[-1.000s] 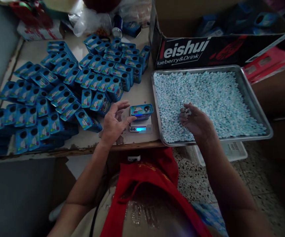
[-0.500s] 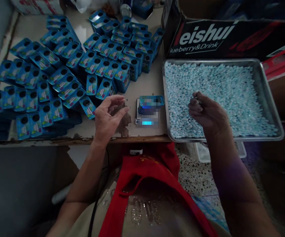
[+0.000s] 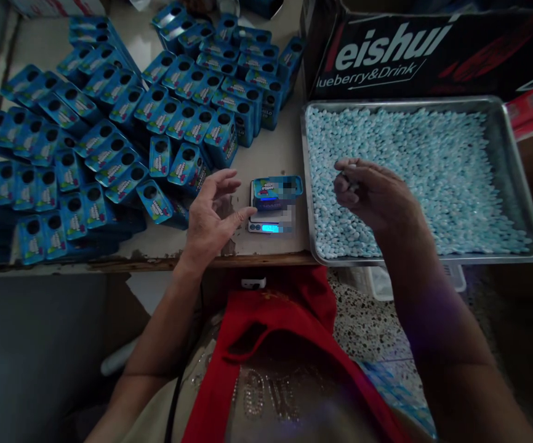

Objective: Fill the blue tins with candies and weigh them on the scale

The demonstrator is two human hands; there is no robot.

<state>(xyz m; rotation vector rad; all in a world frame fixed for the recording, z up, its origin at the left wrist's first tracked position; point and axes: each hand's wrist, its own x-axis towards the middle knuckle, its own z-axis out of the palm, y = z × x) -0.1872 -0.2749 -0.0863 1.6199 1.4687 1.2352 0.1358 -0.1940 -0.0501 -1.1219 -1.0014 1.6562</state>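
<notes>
On the digital scale (image 3: pixel 266 218): one blue box (image 3: pixel 269 187) sat with its printed face up; its right end was lost in a blocky blur, and so was part of the display, which glowed blue.
Left hand (image 3: pixel 213 215): I had it just left of the scale, fingers curved and spread, thumb apart from them and pointing toward the box; nothing showed in its grasp. Whether my thumb tip touched the scale, I could not tell.
Right hand (image 3: pixel 377 191): I held it over the left part of the tray, fingers curled in and pinching a few small pale pieces (image 3: pixel 348 177); how many, my fingers hid.
Metal tray (image 3: pixel 311 203): it stood to the right of the scale, near it, with pale blue candies (image 3: pixel 432 166) spread thickly across its bottom.
Other boxes (image 3: pixel 188 117): many more blue ones stood crowded in slanting rows to my left and ahead, most showing a dark round hole in the printed face.
Worktop (image 3: pixel 273 151): its pale surface was chipped and stained, with a worn wooden front edge.
Black carton (image 3: pixel 381 55): it stood just behind the tray, lettered in white.
Red apron (image 3: pixel 271 323): I wore it over a beige top.
</notes>
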